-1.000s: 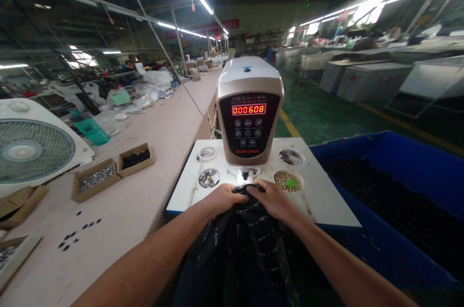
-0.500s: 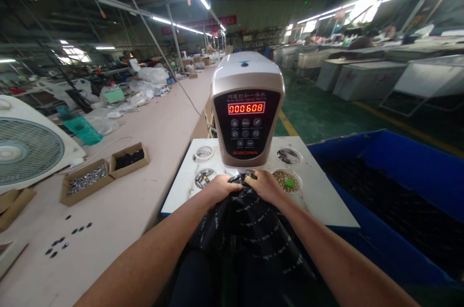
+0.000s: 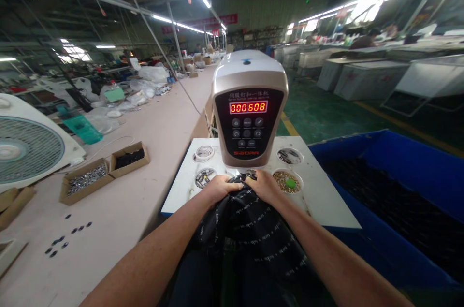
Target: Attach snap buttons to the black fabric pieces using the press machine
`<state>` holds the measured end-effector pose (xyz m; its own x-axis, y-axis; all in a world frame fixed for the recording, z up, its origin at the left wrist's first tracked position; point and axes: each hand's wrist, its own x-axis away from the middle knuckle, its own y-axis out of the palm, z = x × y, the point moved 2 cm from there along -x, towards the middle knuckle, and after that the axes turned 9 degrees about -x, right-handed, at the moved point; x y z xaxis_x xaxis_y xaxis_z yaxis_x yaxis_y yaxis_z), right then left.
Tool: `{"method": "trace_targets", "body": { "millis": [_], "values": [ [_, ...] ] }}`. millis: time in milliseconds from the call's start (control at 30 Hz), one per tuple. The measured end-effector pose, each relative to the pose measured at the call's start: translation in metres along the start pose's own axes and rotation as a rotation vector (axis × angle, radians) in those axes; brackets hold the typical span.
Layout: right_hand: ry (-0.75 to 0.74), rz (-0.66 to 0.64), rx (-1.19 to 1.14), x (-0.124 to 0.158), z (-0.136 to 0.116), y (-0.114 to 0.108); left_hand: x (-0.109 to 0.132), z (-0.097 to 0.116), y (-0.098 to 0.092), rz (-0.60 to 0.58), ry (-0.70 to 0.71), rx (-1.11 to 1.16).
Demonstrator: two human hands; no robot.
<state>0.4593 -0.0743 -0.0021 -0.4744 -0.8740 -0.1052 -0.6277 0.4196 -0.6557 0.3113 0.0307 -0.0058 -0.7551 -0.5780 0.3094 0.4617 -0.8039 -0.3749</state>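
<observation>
Both hands pinch the upper edge of a black fabric piece [image 3: 250,215] printed with rows of small white lettering. My left hand [image 3: 224,188] grips it left of the machine's working point, thumb pointing inward. On the other side, my right hand [image 3: 264,184] is closed on the same edge. Right above them stands the button fastening machine [image 3: 250,104], its red display reading 000608. The fabric's edge lies under the machine head, and what sits between the fingertips is hidden. From there the cloth hangs down over my lap.
Around the machine is a white tabletop [image 3: 326,210] with round wells, one of brass-coloured parts [image 3: 284,181]. A blue bin [image 3: 348,152] of dark material stands right. On the left table are a cardboard box of metal pieces [image 3: 87,179], loose dark fasteners [image 3: 58,240] and a fan [image 3: 29,142].
Both hands keep their hold at the machine head. The hanging cloth has shifted slightly, and the view has moved a little. The display reading is the same.
</observation>
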Motion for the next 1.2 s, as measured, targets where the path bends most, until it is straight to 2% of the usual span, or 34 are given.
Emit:
{"method": "trace_targets", "body": {
  "millis": [133,267,1000,1133,1200],
  "values": [
    [0.004,0.031,0.028,0.003,0.003,0.004,0.006,-0.003,0.001,0.1,0.009,-0.008],
    [-0.01,0.046,0.052,0.003,0.005,0.006,0.009,-0.001,0.002,0.15,0.008,-0.027],
    [-0.005,0.061,-0.045,0.005,0.006,0.007,0.01,0.004,0.007,0.205,0.022,-0.113],
    [-0.013,0.079,-0.109,0.011,-0.004,-0.003,0.026,0.008,0.001,0.291,0.083,-0.204],
    [-0.012,0.104,-0.153,0.017,-0.007,-0.015,0.043,0.003,-0.008,0.396,0.126,-0.268]
  ]
}}
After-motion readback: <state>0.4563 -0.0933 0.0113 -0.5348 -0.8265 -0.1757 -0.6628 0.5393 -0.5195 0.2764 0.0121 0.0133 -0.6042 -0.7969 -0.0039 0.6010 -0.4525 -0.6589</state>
